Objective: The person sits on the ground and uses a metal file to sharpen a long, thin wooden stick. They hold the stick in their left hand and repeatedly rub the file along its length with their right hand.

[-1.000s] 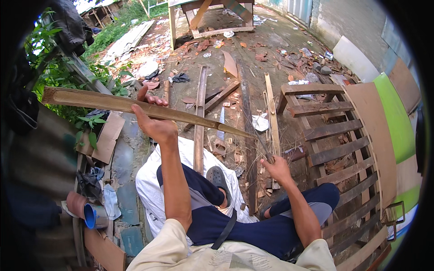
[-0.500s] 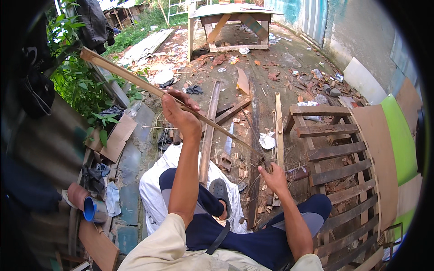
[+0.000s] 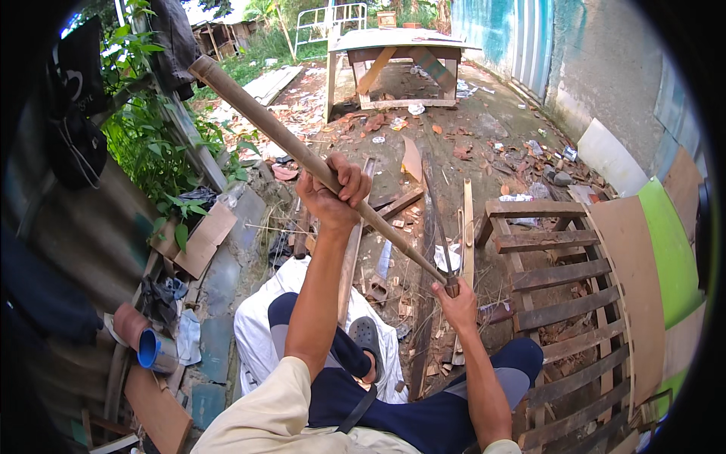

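Seated on a white sheet [image 3: 261,333] amid yard debris, I grip a long bamboo pole [image 3: 302,155] in my left hand [image 3: 333,193], fingers clenched around its middle, holding it raised and slanting from upper left down toward my right hand [image 3: 454,303]. That hand is closed on the handle of a long thin blade [image 3: 437,223], which points up and away from me, its base meeting the pole's lower end. A slatted wooden pallet [image 3: 563,303] lies just beside my right knee. A wooden table [image 3: 401,45] stands well apart, across the littered ground.
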A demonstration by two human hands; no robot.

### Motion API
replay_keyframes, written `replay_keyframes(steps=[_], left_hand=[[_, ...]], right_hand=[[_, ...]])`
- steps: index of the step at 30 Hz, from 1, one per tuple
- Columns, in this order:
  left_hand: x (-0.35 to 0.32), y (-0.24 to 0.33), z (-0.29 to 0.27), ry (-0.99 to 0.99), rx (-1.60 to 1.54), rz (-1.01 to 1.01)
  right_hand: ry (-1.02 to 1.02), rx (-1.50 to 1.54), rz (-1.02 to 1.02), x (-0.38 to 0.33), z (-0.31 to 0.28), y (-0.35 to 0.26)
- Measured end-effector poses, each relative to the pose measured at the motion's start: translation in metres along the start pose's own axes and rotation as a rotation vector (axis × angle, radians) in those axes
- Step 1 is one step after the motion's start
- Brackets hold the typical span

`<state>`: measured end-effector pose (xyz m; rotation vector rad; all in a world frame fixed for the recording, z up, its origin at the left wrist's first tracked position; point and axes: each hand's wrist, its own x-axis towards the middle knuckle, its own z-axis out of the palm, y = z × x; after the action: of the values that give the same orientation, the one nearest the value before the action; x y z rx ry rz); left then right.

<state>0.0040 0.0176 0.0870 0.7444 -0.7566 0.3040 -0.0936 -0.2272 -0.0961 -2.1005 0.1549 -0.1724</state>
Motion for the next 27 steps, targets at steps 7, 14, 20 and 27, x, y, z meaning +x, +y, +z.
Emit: replay_keyframes(steps=[7,14,20,27], left_hand=[[0.005,-0.001,0.013,-0.009,0.056,0.150],[0.004,0.006,0.018,0.069,0.227,0.314],[0.010,-0.039,0.005,0.166,0.412,0.504],[-0.045,-0.163,-0.047,0.004,1.307,-0.175]], right_hand=[[0.132,0.150,-0.082,0.012,0.002,0.020],[0.237,0.111,0.050,0.020,-0.025,0.018],[0.280,0.235,0.140,0.026,-0.038,0.033],[0.241,0.256,0.206,0.038,-0.039,0.065]])
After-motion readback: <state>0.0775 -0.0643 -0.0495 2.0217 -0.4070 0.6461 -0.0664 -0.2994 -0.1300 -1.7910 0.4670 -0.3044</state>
